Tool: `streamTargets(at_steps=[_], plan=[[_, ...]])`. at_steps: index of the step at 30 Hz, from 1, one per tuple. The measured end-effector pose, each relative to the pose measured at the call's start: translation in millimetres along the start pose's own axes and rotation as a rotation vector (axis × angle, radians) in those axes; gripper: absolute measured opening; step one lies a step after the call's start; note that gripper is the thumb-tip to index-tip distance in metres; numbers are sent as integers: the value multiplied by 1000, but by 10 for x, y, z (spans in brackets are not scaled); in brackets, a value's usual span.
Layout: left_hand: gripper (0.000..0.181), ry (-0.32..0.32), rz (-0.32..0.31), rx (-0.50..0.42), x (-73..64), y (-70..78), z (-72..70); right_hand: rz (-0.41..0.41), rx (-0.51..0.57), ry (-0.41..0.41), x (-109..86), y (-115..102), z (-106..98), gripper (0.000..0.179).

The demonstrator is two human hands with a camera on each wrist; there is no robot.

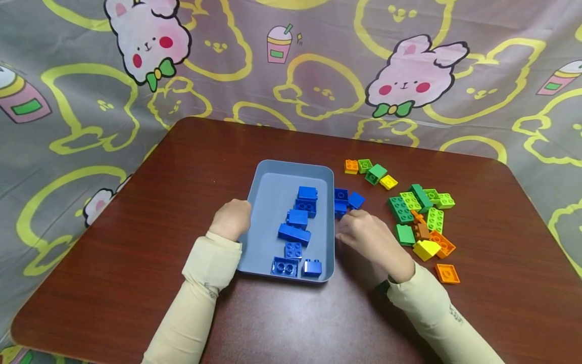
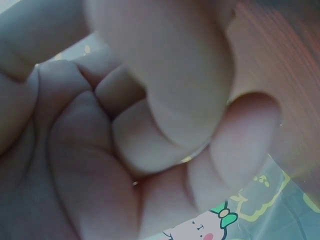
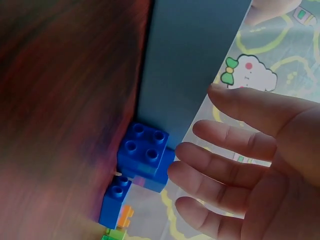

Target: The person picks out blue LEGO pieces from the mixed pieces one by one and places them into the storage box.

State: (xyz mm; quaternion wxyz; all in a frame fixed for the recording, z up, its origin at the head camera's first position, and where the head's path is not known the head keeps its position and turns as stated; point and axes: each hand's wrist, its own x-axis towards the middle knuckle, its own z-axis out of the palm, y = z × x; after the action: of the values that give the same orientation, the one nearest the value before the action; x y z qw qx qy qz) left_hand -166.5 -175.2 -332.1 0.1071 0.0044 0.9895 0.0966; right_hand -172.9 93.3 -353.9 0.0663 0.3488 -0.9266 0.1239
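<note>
Lying just right of the tray (image 1: 267, 202): loose blue bricks (image 1: 355, 200), right hand (image 1: 370, 240) beside them, fingers relaxed, holding nothing. Inside the tray, other blue bricks (image 1: 297, 218). Left hand (image 1: 231, 220) at its left side, fingers curled; cannot tell whether gripping.

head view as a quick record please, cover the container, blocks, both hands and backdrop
container: grey-blue tray on a brown table
inside: blue blocks, mostly toward the right and near end
just outside: loose blue blocks, by its right side
farther right: green, yellow and orange blocks
left: left hand at the left edge, fingers curled
right: right hand near the loose blue blocks, nothing seen in it
backdrop: cartoon-print cloth
</note>
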Motion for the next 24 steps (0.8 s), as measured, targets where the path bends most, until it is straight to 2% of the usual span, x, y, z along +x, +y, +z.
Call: streamTargets(at_steps=[10, 16, 24], plan=[[22, -5, -5, -6, 1, -9, -1, 47, 4, -11, 29, 91, 20, 16], [22, -7, -4, -7, 6, -12, 3, 44, 10, 2, 76, 177, 63, 17], [21, -14, -11, -7, 16, -19, 9, 56, 1, 29, 139, 259, 105, 29]])
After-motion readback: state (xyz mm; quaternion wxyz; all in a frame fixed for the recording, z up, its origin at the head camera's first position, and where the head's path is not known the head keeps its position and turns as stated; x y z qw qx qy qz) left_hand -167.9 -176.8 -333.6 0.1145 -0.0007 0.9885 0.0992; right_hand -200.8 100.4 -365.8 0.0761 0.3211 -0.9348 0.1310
